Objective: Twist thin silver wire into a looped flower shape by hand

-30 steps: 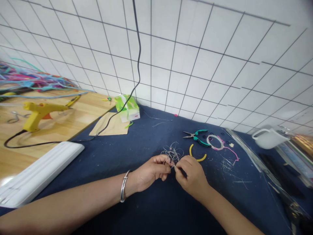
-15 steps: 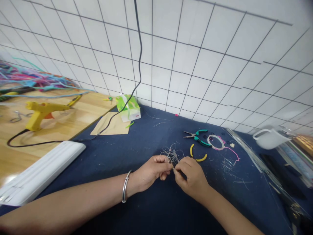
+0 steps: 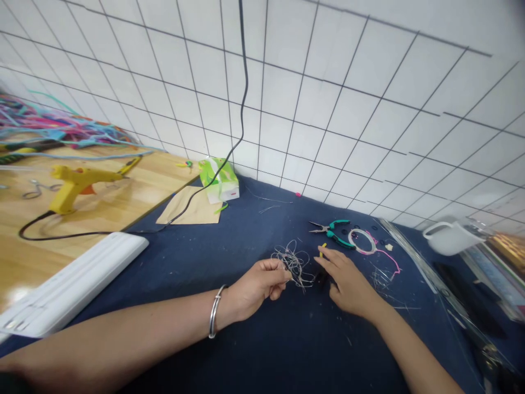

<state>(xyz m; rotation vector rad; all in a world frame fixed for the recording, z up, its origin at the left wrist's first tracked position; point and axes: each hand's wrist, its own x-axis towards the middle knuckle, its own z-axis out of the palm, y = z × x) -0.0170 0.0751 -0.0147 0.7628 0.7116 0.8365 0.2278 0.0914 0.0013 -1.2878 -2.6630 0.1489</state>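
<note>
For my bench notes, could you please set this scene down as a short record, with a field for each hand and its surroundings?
Left hand: pinching a tangle of wire
Right hand: spread open over a yellow-handled tool, mostly hidden
Beyond right hand: pliers with green handles
Surface under hands: dark blue
Far left: yellow glue gun on a wooden top
Far right: white mug
Unclear: whether the right hand touches the tool

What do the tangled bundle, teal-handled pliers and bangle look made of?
Tangled bundle in the left hand: probably metal wire, greyish, in stiff open loops.
Teal-handled pliers: grey, likely steel nose; handles perhaps plastic, evenly coloured.
Bangle: probably polished metal, silvery with bright highlights.
</note>
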